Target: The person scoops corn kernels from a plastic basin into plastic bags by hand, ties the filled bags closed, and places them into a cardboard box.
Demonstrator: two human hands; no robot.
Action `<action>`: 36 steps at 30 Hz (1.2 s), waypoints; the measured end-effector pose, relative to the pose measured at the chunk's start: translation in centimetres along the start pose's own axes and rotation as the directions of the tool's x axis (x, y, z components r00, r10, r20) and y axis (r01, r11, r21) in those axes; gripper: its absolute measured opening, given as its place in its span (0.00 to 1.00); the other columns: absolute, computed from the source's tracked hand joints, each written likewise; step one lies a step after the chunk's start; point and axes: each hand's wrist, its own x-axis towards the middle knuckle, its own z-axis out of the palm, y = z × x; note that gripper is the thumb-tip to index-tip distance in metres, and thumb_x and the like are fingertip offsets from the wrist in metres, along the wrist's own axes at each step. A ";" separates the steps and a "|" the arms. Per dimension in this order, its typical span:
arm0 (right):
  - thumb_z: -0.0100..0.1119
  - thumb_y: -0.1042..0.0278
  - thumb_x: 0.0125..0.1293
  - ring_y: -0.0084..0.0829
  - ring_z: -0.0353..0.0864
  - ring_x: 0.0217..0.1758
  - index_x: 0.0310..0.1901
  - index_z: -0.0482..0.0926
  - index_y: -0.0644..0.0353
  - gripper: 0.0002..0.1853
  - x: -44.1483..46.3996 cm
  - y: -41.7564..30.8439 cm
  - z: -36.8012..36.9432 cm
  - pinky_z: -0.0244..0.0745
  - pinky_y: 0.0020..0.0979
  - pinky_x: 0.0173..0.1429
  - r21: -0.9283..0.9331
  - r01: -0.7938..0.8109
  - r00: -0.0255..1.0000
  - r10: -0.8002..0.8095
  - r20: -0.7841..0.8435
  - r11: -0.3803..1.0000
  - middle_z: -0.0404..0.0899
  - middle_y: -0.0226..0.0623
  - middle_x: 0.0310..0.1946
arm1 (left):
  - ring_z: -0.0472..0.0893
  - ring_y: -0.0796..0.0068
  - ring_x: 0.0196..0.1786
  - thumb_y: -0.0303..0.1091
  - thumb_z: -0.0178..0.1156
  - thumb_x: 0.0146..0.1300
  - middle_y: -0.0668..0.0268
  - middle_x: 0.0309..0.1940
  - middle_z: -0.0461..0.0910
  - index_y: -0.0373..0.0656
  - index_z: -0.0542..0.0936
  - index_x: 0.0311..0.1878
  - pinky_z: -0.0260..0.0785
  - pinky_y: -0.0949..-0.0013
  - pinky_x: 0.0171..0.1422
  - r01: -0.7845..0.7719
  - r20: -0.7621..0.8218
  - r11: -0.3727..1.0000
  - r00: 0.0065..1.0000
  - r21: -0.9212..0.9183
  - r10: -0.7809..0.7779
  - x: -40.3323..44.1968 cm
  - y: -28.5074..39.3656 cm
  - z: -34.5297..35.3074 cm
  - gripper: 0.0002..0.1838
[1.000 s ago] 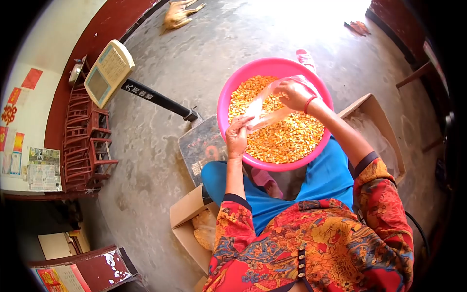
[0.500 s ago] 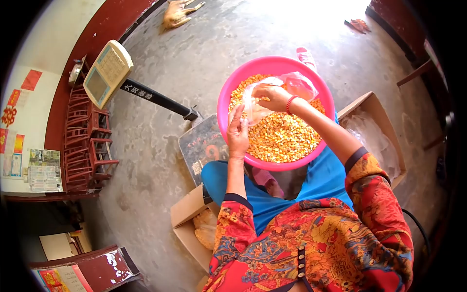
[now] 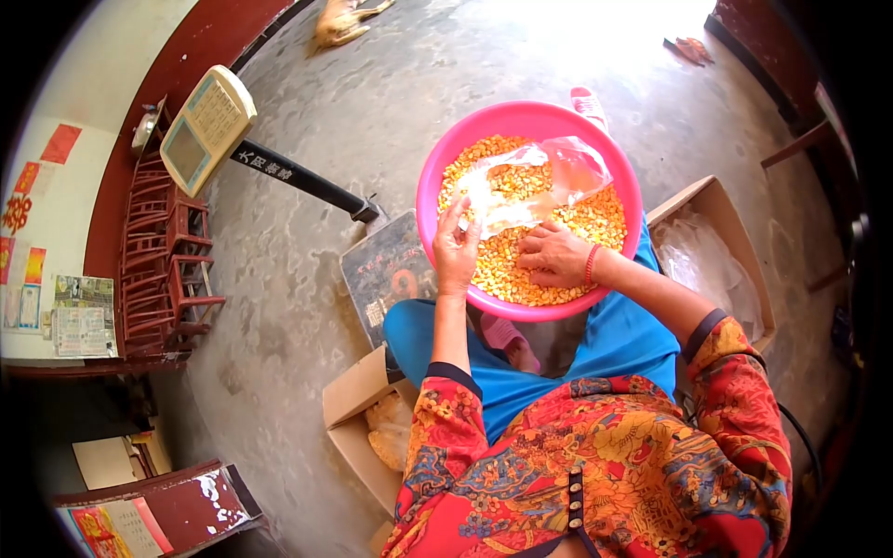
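Observation:
A pink basin in front of my knees holds loose yellow corn kernels. A clear plastic bag lies over the kernels with its mouth spread wide. My left hand pinches the bag's near left edge between thumb and fingers, at the basin's left rim. My right hand, with a red bracelet at the wrist, is down among the kernels just below the bag. Its fingers are curled into the corn, and the tips are partly hidden.
A platform scale with a display head stands left of the basin. Open cardboard boxes are on both sides, one with plastic bags, one with a filled bag. A dog lies far off; stools are stacked left.
My right hand has come out of the bag's mouth and moved down into the kernels nearer me. The left hand keeps its hold on the bag, which now shows spread open.

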 end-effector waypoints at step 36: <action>0.60 0.62 0.56 0.37 0.77 0.49 0.44 0.79 0.53 0.14 8.5 8.8 -3.9 0.74 0.34 0.52 0.240 -0.525 0.790 0.572 -0.219 0.817 0.75 0.40 0.48 | 0.70 0.61 0.60 0.21 0.61 0.49 0.55 0.56 0.70 0.40 0.67 0.60 0.64 0.66 0.62 -0.024 -0.049 0.996 0.998 0.088 0.028 0.2 0.4 -0.4 0.31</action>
